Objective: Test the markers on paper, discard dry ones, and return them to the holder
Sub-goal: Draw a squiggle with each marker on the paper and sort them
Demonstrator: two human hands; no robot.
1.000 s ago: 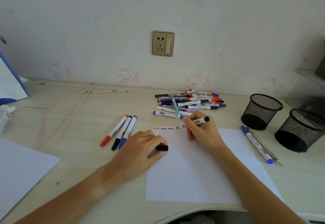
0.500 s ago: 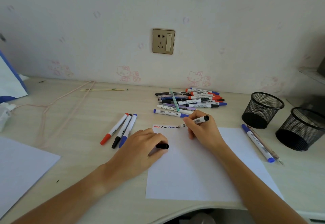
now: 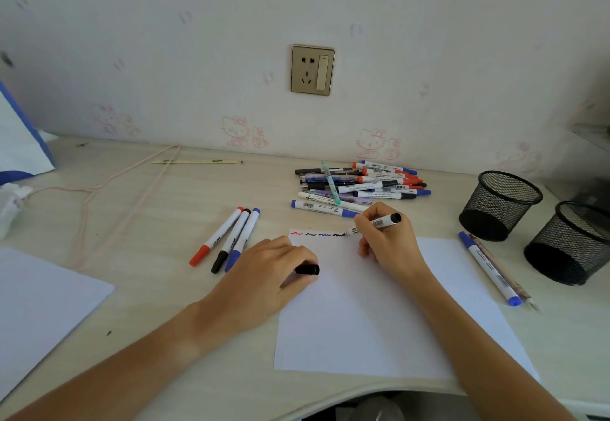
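Fourth squiggle (image 3: pixel 338 234) lengthened, roughly twenty markers (image 3: pixel 359 186)

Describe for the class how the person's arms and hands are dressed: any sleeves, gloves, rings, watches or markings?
Both forearms are bare as far as the frame shows, with no sleeves in view. The left hand and right hand wear no gloves, and no rings, watch, bracelet or markings can be seen on either hand or wrist. The upper arms lie outside the frame.

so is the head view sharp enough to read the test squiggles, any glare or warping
Head view: soft even light, no glare on the paper; the squiggles read clearly as red, black, blue, black; wide-angle warping bows the desk edge and tilts the mesh holders.
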